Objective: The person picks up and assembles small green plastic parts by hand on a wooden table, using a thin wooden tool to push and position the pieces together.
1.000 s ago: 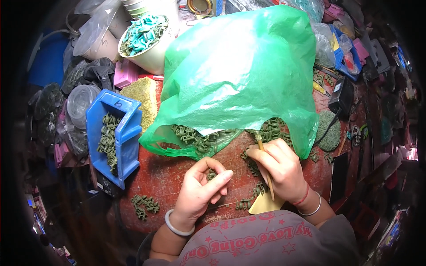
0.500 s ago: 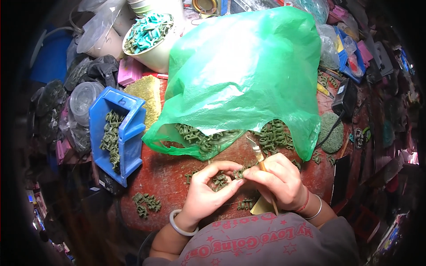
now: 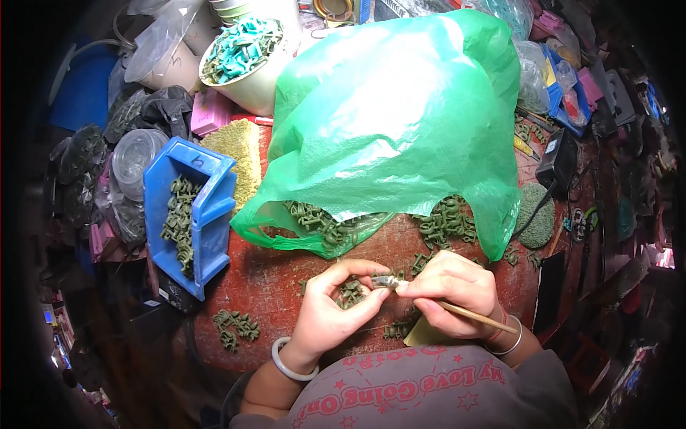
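Observation:
My left hand is closed around a few small dark-green curly pieces, one of them pinched at the fingertips. A slim knife with a wooden handle is held like a pen in my right hand. Its metal blade lies against the pinched piece, partly covering it. Under a green plastic bag beyond my hands, heaps of similar pieces show at the open edge. A small group of them sits left of my left wrist on the red tabletop.
At the left, a blue plastic bin holds more green pieces, with a yellowish sponge behind it. A white bucket of green and turquoise pieces stands at the back. On the right are a green round pad and a black adapter with a cord.
My right hand has turned the knife from blade-up to nearly level, bringing its tip down onto the piece at my left fingertips. My left hand stays almost where it was.

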A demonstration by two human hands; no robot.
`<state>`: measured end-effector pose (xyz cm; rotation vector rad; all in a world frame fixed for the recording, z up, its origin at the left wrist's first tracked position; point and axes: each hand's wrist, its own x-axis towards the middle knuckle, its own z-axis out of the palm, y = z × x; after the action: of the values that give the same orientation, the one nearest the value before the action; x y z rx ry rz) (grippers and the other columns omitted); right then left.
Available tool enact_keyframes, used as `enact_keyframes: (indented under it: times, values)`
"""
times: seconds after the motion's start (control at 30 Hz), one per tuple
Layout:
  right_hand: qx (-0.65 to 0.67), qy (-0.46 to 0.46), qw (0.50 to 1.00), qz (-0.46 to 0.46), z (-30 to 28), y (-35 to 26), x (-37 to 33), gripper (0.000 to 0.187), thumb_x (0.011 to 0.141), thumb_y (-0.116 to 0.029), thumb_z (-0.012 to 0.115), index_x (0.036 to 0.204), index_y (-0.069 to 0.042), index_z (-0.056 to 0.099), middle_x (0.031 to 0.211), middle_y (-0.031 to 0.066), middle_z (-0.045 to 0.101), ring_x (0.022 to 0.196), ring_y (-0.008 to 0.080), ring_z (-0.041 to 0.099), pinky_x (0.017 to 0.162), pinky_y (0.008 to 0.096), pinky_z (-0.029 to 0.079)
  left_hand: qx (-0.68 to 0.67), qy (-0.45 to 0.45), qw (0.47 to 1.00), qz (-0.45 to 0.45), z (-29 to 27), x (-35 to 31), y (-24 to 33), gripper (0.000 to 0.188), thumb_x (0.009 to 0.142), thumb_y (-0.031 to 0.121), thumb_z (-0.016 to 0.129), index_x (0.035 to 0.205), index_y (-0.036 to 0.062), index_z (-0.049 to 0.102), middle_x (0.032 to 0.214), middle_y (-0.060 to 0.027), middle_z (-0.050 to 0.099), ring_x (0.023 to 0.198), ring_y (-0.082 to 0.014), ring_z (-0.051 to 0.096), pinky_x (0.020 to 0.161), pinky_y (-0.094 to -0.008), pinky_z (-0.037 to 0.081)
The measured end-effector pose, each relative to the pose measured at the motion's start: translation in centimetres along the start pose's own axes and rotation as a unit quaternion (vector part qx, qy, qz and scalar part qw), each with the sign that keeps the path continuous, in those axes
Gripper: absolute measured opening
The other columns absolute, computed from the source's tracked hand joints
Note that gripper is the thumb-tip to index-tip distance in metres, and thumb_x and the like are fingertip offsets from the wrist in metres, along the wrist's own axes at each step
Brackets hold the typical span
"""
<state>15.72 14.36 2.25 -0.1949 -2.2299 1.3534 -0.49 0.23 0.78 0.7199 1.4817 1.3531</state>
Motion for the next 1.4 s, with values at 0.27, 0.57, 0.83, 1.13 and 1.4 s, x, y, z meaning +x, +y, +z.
enact_keyframes:
  times: [0.27, 0.57, 0.83, 1.13, 1.4]
  values:
    - [-0.065, 0.130, 0.982, 0.119, -0.6, 0.4, -0.4, 0.017, 0.086, 0.003, 0.066, 0.103, 0.002, 0.068, 0.083, 0.0129, 0.068, 0.071, 0.0246, 0.066, 0.064, 0.0326, 0.052, -0.235, -0.084, 0.954, -0.166, -1.2, -0.2, 0.1, 0.030, 0.089, 0.002, 0.066, 0.117, 0.0006, 0.058, 0.095, -0.0104, 0.068, 0.079, -0.0111, 0.065, 0.053, -0.0190, 0.046]
    - [-0.341, 0.077, 0.936, 0.050, -0.3, 1.9, 0.4, 0.042, 0.074, 0.000, 0.075, 0.113, 0.002, 0.059, 0.096, 0.0182, 0.060, 0.085, 0.0355, 0.059, 0.075, 0.0421, 0.050, -0.338, -0.160, 0.921, -0.113, -1.0, 0.0, -0.6, 0.012, 0.091, 0.006, 0.066, 0.095, 0.0038, 0.055, 0.087, -0.0086, 0.063, 0.073, -0.0123, 0.065, 0.043, -0.0173, 0.039]
    - [-0.061, 0.075, 0.990, 0.099, 0.0, 0.1, -0.1, 0.026, 0.077, -0.001, 0.075, 0.102, 0.000, 0.066, 0.087, 0.0101, 0.065, 0.066, 0.0170, 0.059, 0.060, 0.0295, 0.049, -0.149, -0.026, 0.980, -0.132, -0.7, 0.1, -0.1, 0.014, 0.090, 0.001, 0.068, 0.101, 0.0016, 0.061, 0.094, -0.0050, 0.065, 0.077, -0.0081, 0.065, 0.054, -0.0169, 0.047]
    - [0.145, -0.005, 0.983, 0.114, 0.2, 1.2, -0.3, 0.016, 0.087, 0.003, 0.065, 0.102, -0.001, 0.070, 0.093, 0.0114, 0.071, 0.082, 0.0197, 0.069, 0.071, 0.0296, 0.053, -0.193, -0.090, 0.969, -0.127, -0.4, 0.2, 0.2, 0.031, 0.085, -0.005, 0.071, 0.113, -0.0007, 0.059, 0.100, -0.0046, 0.063, 0.092, -0.0092, 0.060, 0.079, -0.0227, 0.051]
    - [0.069, 0.064, 0.988, 0.120, 0.4, 0.2, -0.2, 0.017, 0.090, 0.004, 0.059, 0.104, 0.001, 0.068, 0.088, 0.0113, 0.069, 0.079, 0.0198, 0.067, 0.070, 0.0303, 0.053, -0.141, -0.108, 0.976, -0.129, -0.5, 0.0, 0.4, 0.036, 0.084, -0.004, 0.072, 0.118, 0.0012, 0.060, 0.095, -0.0022, 0.060, 0.081, -0.0064, 0.059, 0.068, -0.0183, 0.048]
